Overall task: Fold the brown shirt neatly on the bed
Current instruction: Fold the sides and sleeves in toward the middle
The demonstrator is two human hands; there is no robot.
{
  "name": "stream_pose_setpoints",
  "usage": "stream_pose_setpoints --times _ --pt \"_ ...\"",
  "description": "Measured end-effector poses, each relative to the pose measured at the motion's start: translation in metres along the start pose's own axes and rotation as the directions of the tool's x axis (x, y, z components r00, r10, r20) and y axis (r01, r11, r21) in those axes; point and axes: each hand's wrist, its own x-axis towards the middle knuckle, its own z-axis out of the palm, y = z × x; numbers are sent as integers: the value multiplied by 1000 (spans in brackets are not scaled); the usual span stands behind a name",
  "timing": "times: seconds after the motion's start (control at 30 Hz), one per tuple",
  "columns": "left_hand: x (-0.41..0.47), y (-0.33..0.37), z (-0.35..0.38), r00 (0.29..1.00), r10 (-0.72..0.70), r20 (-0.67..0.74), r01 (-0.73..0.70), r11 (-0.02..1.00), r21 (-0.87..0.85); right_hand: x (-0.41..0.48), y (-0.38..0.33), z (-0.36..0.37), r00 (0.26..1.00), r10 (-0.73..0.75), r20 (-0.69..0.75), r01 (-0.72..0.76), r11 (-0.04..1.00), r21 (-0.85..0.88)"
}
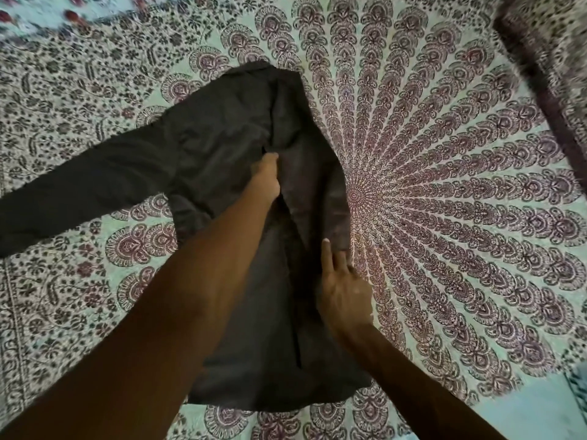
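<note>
While one side of the brown shirt (222,138) is already turned in over its body, the other sleeve (79,192) lies stretched out flat toward the left edge of the bed (444,185), so the fold looks to be at its first stage, with one side done and one to go. The shirt sits near the middle of the patterned bed cover, collar (254,69) at the far end and hem closest to the person. The left hand (266,177) reaches across the body of the shirt and rests at the inner edge of the folded side (317,192); its fingers are curled into the cloth and seem to pinch a ridge of it, though the fingertips themselves are hidden. The right hand (346,293) lies lower down at the shirt's right edge, its fingers (326,254) straight and close together, the index tip touching the bottom of the folded side as if to hold it flat. The next move probably calls for smoothing this side, then bringing the outstretched sleeve across so that both edges run parallel before the hem is lifted toward the collar.
</note>
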Motion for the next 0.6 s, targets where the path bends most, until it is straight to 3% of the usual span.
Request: stream_pose_setpoints --times 0.13,0.3,0.4,0.5,0.6 --pt "-2 4 -26 994 -18 -106 17 1000 -17 -27 -16 33 983 38 179 -38 999 -3" --pt "-63 25 -27 1000 -17 11 17 1000 2 -48 -27 65 903 -68 424 7 990 144" --pt "-62 34 -19 998 8 62 -14 995 97 -41 -27 72 883 -141 447 35 971 237" --pt "-38 41 -18 989 111 -100 -88 973 211 -27 -20 73 899 -225 375 106 944 311" --pt "-14 44 -26 974 146 -176 -53 893 447 8 -6 69 955 -195 223 148 966 212"
